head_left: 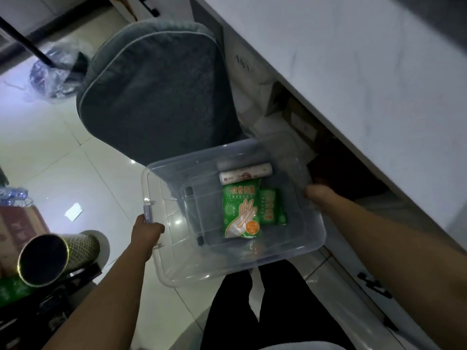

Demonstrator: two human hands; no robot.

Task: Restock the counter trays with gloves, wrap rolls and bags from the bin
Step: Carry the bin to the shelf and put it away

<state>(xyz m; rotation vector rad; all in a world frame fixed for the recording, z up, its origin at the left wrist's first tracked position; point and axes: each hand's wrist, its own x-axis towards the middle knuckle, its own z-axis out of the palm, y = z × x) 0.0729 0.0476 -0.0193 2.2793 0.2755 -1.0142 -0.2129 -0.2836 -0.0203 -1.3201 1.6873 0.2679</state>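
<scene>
A clear plastic bin (pixel 290 251) hangs in the air in front of my legs, held from both sides. My left hand (pixel 147 229) grips its left rim near the latch. My right hand (pixel 319 194) holds the right rim, its fingers partly hidden by the wall. Inside lie a large green pack of gloves (pixel 241 210), a smaller green pack (pixel 271 207) beside it on the right, and a white wrap roll (pixel 246 174) across the far end, with a second pale roll (pixel 241 164) behind it.
A white counter (pixel 366 79) runs along the right, with open shelving and boxes beneath it. A grey cushioned chair (pixel 156 97) stands just beyond the bin. A metal mesh cylinder (pixel 58 256) and a cardboard box (pixel 20 228) sit at the lower left.
</scene>
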